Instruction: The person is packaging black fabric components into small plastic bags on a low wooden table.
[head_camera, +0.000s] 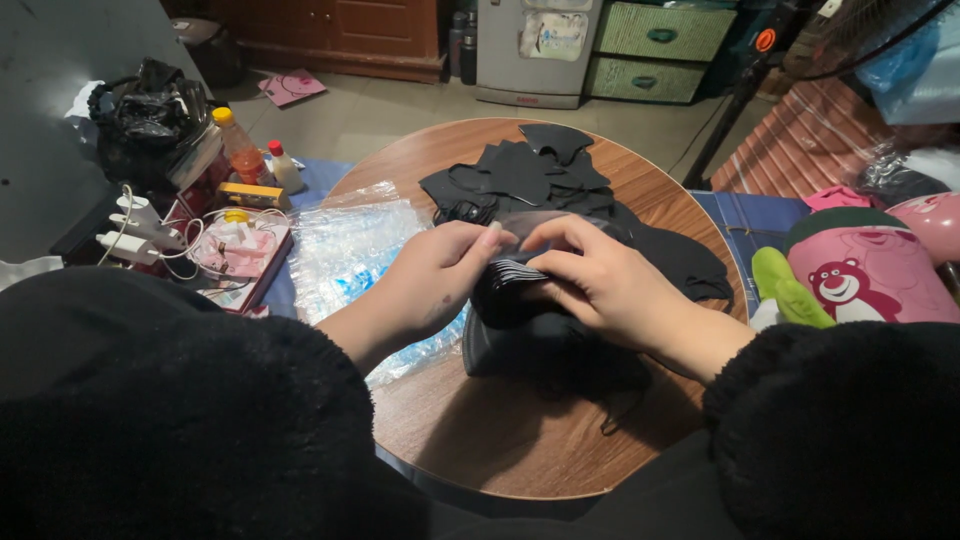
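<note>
The left hand (435, 280) and the right hand (600, 285) meet in the middle of the round wooden table (480, 440). Both are curled in tight, pinching a stack of thin black cloth pieces (510, 275) between thumbs and fingers. The stack sits right between the two hands, on top of more black cloth. A bigger pile of black cloth pieces (530, 170) lies farther back on the table. Clear plastic bags (345, 245) lie just left of the left hand. A pink bear toy (865, 275) sits off to the right.
</note>
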